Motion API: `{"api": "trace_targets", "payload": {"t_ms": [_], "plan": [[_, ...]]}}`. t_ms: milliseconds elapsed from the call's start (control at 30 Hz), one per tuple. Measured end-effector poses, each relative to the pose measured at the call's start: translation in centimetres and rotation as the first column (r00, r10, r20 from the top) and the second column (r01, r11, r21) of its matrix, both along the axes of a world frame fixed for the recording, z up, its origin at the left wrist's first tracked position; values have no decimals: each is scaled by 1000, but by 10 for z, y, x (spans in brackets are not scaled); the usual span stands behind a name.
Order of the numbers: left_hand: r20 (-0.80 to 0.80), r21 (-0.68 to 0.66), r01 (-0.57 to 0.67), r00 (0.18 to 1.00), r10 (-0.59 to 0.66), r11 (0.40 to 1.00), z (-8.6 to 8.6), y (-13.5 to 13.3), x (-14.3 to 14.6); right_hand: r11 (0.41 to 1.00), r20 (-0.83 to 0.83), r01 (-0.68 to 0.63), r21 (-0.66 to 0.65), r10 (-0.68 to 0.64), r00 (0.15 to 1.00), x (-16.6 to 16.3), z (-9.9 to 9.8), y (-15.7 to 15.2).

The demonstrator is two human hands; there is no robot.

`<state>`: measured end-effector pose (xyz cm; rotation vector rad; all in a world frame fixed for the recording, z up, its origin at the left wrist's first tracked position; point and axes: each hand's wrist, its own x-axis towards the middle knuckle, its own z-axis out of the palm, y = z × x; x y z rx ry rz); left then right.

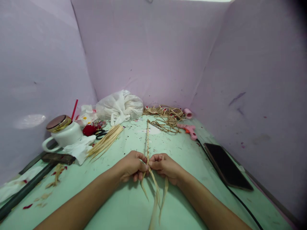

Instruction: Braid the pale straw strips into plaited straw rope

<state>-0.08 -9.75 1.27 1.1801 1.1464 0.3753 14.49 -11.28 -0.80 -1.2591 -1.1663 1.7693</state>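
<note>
A thin braid of pale straw-like fibre (148, 140) runs straight away from me along the green table. At its near end, my left hand (135, 166) pinches the strands between thumb and fingers. Close beside it, my right hand (165, 167) is closed on the strands too, its thumb against the forefinger. Loose fibre strands (157, 188) hang below and between both hands towards me. The far tip of the braid lies near a tangle of brown twine (168, 123). Just where the strands cross is partly hidden by my fingertips.
At left stand a white mug (68, 135) with a lid, a hammer (59, 158), black-handled scissors (101, 134) and a bundle of fibre strips (105, 140). A white plastic bag (120, 105) sits behind. At right lie a pink glue gun (190, 130), its black cord and a phone (227, 166).
</note>
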Motion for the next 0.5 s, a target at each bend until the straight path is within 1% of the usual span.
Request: {"api": "trace_targets", "payload": {"t_ms": [67, 100, 167, 267, 333, 433, 500], "plan": [[42, -75, 18, 999, -15, 997, -1, 1, 0, 1000, -7, -8, -19, 8, 1000, 1, 1, -1], [39, -96, 15, 999, -11, 995, -2, 1, 0, 1000, -9, -14, -27, 14, 1000, 2, 1, -1], [-13, -92, -9, 1000, 8, 996, -3, 2, 0, 999, -11, -28, -28, 27, 1000, 3, 0, 0], [-74, -40, -27, 997, 24, 999, -4, 2, 0, 998, -14, -57, -5, 57, 998, 4, 0, 1], [-65, -42, -24, 998, 21, 999, -3, 2, -1, 998, 6, -59, 7, 59, 998, 4, 0, 2], [-12, -81, -5, 1000, 4, 997, 0, 2, -3, 999, 33, -47, 21, 46, 998, 4, 1, 2], [14, -107, 23, 1000, -21, 994, 1, 3, -4, 999, 12, -46, 19, 46, 999, 3, 2, 1]]}}
